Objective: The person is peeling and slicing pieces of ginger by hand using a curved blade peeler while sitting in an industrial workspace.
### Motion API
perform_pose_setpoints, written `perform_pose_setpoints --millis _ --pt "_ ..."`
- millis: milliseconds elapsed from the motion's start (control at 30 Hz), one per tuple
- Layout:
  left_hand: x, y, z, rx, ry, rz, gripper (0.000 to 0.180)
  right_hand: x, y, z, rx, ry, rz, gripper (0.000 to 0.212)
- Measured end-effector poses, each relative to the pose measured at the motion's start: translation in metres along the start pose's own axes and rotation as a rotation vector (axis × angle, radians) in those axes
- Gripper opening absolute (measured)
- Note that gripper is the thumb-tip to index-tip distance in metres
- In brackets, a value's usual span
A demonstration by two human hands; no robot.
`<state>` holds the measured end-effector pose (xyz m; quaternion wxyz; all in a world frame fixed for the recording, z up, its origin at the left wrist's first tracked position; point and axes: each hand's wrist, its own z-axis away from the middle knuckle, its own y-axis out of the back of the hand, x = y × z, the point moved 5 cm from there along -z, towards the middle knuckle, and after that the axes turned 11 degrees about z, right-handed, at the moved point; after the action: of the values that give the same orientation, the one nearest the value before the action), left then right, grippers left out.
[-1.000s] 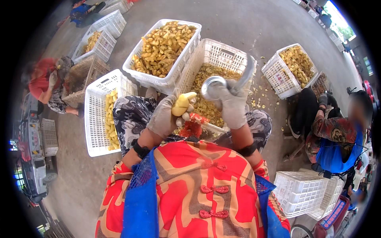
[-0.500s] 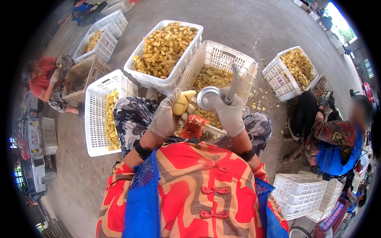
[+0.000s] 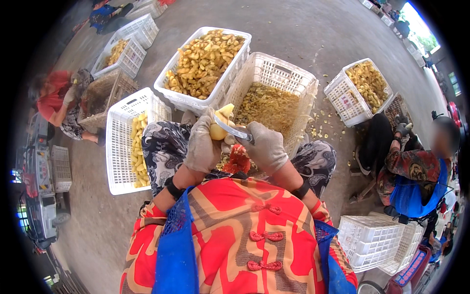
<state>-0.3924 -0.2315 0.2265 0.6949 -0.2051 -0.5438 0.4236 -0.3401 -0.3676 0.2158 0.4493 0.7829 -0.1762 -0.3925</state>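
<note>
My left hand [image 3: 201,146], in a pale work glove, is closed around a piece of peeled ginger [image 3: 219,128], smooth and pale yellow, with a knob pointing up. My gloved right hand [image 3: 267,148] grips a knife [image 3: 230,128]; its curved metal blade lies across the ginger and its handle is hidden in the fist. Below the hands, between my knees, is a red, rough-looking thing [image 3: 238,159] whose kind I cannot make out. Just beyond the hands stands a white crate [image 3: 286,68] with yellow-brown peelings [image 3: 269,105] in it.
A white crate [image 3: 169,95] heaped with ginger stands ahead; another [image 3: 115,147], at my left, holds peeled pieces. Co-workers sit at left [image 3: 56,95] and right [image 3: 416,171]. A ginger crate [image 3: 342,100] stands at right, stacked crates [image 3: 369,240] lower right. Scraps [image 3: 318,132] litter the floor.
My right hand has moved left and brought the knife blade onto the ginger. The round metal piece and pale stick seen by that hand earlier no longer show. My left hand still holds the ginger.
</note>
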Motion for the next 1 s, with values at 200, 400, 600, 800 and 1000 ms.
perform_pose_setpoints --millis 200,400,600,800,1000 --pt "-0.003 -0.004 0.000 0.013 -0.146 -0.080 0.044 0.005 -0.011 -0.007 -0.007 -0.025 0.039 0.016" --pt "-0.003 -0.006 0.006 -0.035 -0.226 -0.180 0.044 0.008 -0.010 -0.013 0.004 -0.074 -0.006 0.019" --pt "0.003 -0.005 0.004 -0.164 -0.060 -0.208 0.038 0.020 -0.022 -0.009 -0.188 -0.220 -0.228 0.022" --pt "0.006 -0.007 0.005 -0.243 -0.002 -0.161 0.038 0.014 -0.014 -0.002 -0.241 -0.218 -0.381 0.027" --pt "0.008 -0.011 0.010 -0.203 -0.071 -0.302 0.038 0.010 -0.001 -0.004 -0.055 -0.119 -0.065 0.019"
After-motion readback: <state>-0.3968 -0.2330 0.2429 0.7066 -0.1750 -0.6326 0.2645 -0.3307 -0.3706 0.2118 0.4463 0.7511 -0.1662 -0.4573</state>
